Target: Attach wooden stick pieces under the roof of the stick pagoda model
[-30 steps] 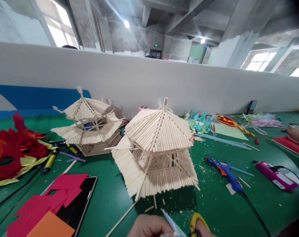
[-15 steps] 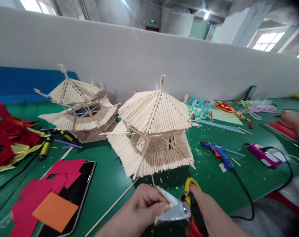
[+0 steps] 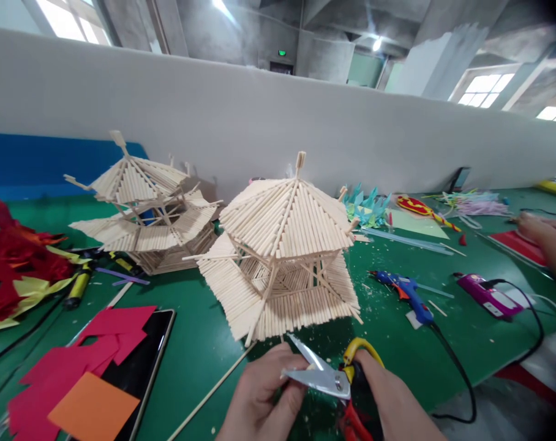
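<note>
Gripping scissors [image 3: 326, 376] in right hand [image 3: 388, 398] | blades open (pointing left) | left hand [image 3: 259, 398] fingers pinch tip

Both hands [image 3: 324, 398] low, fingers curled

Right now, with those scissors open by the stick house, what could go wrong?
1. The scissors are open with the left hand at the blades; its fingertips could get nicked.
2. The blade tips sit close to the stick house; a slip could knock sticks loose.
3. The glue gun cord trails near the right hand; it may snag.
</note>
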Action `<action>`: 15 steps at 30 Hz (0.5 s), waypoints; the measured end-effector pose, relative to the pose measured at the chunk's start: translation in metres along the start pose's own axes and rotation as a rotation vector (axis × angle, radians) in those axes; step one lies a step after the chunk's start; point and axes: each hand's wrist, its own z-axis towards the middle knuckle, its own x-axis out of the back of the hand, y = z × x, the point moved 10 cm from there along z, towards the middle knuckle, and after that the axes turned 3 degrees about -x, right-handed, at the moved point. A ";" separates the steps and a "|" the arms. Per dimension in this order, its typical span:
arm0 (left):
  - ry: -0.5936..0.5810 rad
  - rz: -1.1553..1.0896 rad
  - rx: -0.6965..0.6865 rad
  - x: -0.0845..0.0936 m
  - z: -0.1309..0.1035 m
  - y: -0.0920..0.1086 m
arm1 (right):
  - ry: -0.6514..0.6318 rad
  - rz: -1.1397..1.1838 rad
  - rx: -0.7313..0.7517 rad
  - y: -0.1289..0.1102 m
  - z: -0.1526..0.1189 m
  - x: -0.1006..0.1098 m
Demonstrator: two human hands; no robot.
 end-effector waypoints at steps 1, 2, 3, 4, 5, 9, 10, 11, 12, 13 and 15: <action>-0.014 0.066 -0.053 -0.001 -0.001 0.003 | 0.003 -0.003 -0.007 0.000 0.000 0.000; -0.014 0.120 -0.101 0.000 -0.001 0.007 | 0.010 -0.001 -0.012 -0.002 0.000 0.002; -0.001 0.170 -0.147 0.001 -0.002 0.010 | 0.016 0.003 -0.019 -0.003 0.000 0.003; 0.006 0.222 -0.185 0.002 -0.003 0.013 | 0.021 0.009 -0.026 -0.005 0.000 0.004; 0.011 0.277 -0.214 0.002 -0.003 0.015 | 0.021 0.019 -0.034 -0.006 0.000 0.004; 0.043 0.466 -0.310 0.000 -0.003 0.024 | 0.001 0.093 -0.132 -0.003 -0.001 0.002; 0.051 0.510 -0.354 -0.001 -0.004 0.029 | -0.012 0.123 -0.171 0.000 -0.002 0.001; 0.062 0.556 -0.410 -0.003 -0.006 0.034 | -0.026 0.152 -0.204 0.002 -0.003 -0.001; 0.076 0.606 -0.470 -0.005 -0.008 0.040 | -0.038 0.176 -0.231 0.003 -0.005 -0.002; 0.087 0.659 -0.526 -0.007 -0.011 0.044 | -0.046 0.191 -0.247 0.004 -0.006 -0.003; 0.117 0.757 -0.619 -0.010 -0.017 0.050 | -0.055 0.213 -0.237 0.003 -0.007 -0.004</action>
